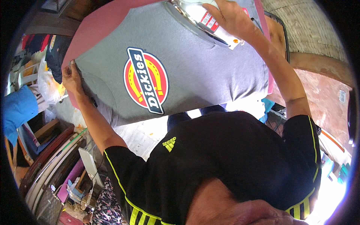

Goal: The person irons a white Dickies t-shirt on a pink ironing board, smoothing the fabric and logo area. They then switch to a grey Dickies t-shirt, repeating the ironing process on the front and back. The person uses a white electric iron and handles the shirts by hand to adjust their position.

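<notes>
A grey T-shirt point(195, 71) with a large red, yellow and dark blue printed emblem point(145, 80) lies spread over a board with a mauve cover point(88, 28). My right hand point(234, 18) is closed over the top of a clothes iron point(204, 28), whose shiny metal base rests on the shirt at the far right. Its handle is mostly hidden under my fingers. At the left end, my left hand point(72, 77) grips the shirt's edge beside the collar. Small folds run along the shirt's near edge, which hangs over the board's side.
Dark clothing point(56, 56) and a clear plastic bag point(48, 84) hang close by my left hand. Further left is a blue cloth point(20, 108). Stacked boards and curved rails point(52, 161) fill the lower left. A reddish panel point(322, 93) stands at the right.
</notes>
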`<action>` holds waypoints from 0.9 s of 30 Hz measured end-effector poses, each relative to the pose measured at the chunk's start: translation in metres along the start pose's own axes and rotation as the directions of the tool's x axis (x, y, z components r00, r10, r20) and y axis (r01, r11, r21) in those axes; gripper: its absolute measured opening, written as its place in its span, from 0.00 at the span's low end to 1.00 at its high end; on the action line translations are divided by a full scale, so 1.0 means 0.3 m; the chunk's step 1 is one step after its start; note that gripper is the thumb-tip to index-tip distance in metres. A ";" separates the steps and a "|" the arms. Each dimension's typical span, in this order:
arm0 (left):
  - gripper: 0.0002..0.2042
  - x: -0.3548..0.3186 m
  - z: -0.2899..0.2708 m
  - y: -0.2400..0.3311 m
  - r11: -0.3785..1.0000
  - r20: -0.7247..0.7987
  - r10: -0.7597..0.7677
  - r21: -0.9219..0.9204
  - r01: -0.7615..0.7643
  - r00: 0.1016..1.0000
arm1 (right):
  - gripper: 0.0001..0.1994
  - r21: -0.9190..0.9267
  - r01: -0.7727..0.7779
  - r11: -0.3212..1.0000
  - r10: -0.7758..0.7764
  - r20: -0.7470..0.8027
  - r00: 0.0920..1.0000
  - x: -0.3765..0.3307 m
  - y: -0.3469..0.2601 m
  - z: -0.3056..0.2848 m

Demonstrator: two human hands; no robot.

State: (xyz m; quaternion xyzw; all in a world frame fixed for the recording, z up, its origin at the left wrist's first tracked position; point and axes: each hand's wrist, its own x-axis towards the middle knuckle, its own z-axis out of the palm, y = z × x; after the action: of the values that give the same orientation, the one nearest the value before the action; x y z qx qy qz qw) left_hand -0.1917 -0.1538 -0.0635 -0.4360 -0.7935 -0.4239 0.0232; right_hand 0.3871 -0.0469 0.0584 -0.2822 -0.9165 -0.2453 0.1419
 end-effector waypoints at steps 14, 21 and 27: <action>0.35 -0.819 -0.310 0.324 0.933 -0.213 0.138 0.355 -0.055 0.967 | 0.16 0.425 -0.896 0.128 0.591 0.693 0.413 -0.532 0.451 -0.352; 0.43 -1.377 -0.156 0.605 0.539 0.010 -0.790 -0.466 0.702 0.613 | 0.15 0.535 -0.782 -0.320 0.632 0.736 0.245 -0.761 0.526 -0.325; 0.24 -1.392 -0.104 0.747 -0.017 0.536 -0.718 -0.651 0.759 0.444 | 0.16 0.635 -0.713 -0.298 0.712 0.645 0.277 -0.852 0.580 -0.210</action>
State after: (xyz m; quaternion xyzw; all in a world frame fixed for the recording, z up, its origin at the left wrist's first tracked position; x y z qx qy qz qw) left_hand 0.2158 -0.3979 -0.0670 0.0923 -0.5826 -0.6812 -0.4335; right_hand 0.7015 -0.0692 0.0736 -0.6424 -0.5049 0.4315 0.3823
